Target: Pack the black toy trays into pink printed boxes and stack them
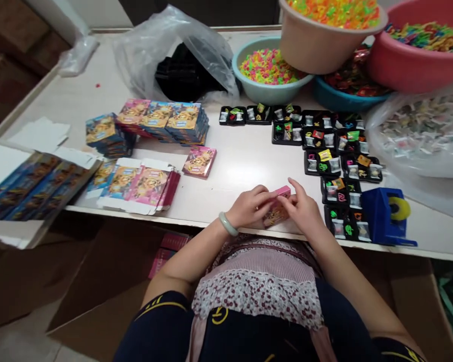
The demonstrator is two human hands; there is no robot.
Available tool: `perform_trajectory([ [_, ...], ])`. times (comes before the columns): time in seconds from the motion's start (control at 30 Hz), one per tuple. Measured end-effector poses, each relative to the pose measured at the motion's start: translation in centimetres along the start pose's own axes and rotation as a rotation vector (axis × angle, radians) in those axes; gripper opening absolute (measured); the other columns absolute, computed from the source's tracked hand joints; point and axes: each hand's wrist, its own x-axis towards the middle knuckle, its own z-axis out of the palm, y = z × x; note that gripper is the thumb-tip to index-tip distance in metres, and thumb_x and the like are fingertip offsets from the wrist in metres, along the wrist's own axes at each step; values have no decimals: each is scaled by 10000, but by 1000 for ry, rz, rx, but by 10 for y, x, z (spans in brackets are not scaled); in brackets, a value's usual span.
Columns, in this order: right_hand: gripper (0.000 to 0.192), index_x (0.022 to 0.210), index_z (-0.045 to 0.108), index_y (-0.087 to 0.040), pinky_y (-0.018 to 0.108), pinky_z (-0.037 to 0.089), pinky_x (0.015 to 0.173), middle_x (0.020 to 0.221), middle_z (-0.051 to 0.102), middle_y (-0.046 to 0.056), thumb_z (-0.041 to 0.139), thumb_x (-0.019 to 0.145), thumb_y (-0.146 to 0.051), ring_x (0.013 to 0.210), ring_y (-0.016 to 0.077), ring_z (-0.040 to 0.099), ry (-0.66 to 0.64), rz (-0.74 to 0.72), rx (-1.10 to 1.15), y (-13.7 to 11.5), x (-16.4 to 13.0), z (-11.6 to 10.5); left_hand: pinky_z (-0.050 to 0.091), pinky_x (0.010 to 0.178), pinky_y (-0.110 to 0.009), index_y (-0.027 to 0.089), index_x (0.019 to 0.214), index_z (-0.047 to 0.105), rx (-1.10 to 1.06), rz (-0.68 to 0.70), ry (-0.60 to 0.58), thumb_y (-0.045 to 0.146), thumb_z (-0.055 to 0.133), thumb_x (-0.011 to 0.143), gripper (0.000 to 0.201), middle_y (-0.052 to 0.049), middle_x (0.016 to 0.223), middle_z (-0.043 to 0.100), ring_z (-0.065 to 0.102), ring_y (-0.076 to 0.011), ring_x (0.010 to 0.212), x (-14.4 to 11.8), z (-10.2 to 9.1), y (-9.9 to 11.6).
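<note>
A small pink printed box sits between both my hands at the table's near edge. My left hand, with a pale green bangle on the wrist, grips its left side. My right hand holds its right side, fingers over the top flap. Several black trays filled with small packets and coloured toys lie just right of my hands. A lone pink box rests on the table ahead to the left.
Flat unfolded boxes and stacked closed boxes lie at left; an open carton of boxes sits further left. A blue tape dispenser stands right. Basins of coloured pieces and plastic bags line the back.
</note>
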Motion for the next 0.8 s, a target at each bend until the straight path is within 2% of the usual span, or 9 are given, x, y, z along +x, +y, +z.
perform_trajectory([
  [0.1, 539, 1138, 648, -191, 330, 485, 609, 754, 648, 40, 660, 753, -568, 652, 193, 592, -38, -74, -142, 8, 5, -2, 518, 726, -294, 217, 1114, 652, -172, -113, 158, 221, 519, 911, 243, -59, 900, 610, 601, -150, 837, -2, -4, -12],
  [0.23, 430, 939, 658, -185, 304, 502, 577, 826, 670, 55, 653, 753, -573, 664, 173, 604, -390, -20, 199, 0, 30, 25, 520, 801, -328, 208, 1069, 675, -247, -219, 249, 283, 528, 923, 220, -68, 924, 641, 619, -159, 875, -13, -39, -38],
  [0.33, 350, 886, 617, -186, 284, 524, 547, 760, 657, 25, 686, 742, -498, 620, 148, 604, -541, 107, 407, -31, 62, 71, 473, 932, -368, 215, 1149, 634, -52, -379, 415, 344, 576, 895, 291, -89, 1083, 633, 587, -194, 1039, -44, -97, -64],
  [0.43, 267, 926, 555, -195, 278, 566, 576, 818, 670, 33, 698, 752, -339, 693, 152, 647, -492, 247, 505, -72, 97, 129, 424, 975, -389, 192, 1187, 593, 307, -653, 731, 365, 640, 835, 395, -107, 1144, 595, 547, -218, 1069, -98, -168, -86],
  [0.47, 268, 963, 529, -198, 273, 573, 580, 821, 669, 32, 684, 766, -294, 692, 147, 652, -465, 292, 503, -85, 108, 147, 402, 989, -406, 171, 1154, 605, 440, -752, 769, 360, 697, 776, 433, -117, 1122, 593, 533, -236, 1069, -118, -188, -92],
  [0.53, 289, 1017, 486, -199, 264, 573, 569, 827, 665, 34, 657, 788, -245, 669, 137, 650, -429, 351, 469, -103, 126, 177, 394, 968, -423, 132, 1013, 644, 586, -992, 686, 357, 769, 671, 428, -120, 1011, 605, 524, -267, 1033, -154, -220, -102],
  [0.63, 292, 1011, 506, -185, 252, 538, 496, 863, 650, 64, 660, 776, -263, 642, 142, 627, -438, 363, 389, -110, 141, 201, 441, 785, -355, 125, 814, 650, 486, -1276, 483, 378, 745, 653, 314, -57, 775, 594, 547, -224, 802, -190, -239, -112],
  [0.7, 332, 1028, 540, -180, 241, 501, 454, 927, 636, 85, 676, 745, -288, 653, 149, 610, -429, 349, 328, -102, 140, 200, 432, 693, -315, 132, 786, 651, 414, -1318, 479, 398, 701, 682, 290, -31, 715, 583, 533, -189, 698, -201, -240, -115],
  [0.8, 399, 1075, 578, -201, 239, 499, 503, 1041, 615, 78, 679, 705, -313, 730, 153, 605, -415, 275, 274, -83, 129, 178, 431, 722, -304, 144, 803, 668, 439, -1282, 578, 375, 627, 733, 245, -43, 804, 605, 548, -185, 753, -203, -242, -116],
])
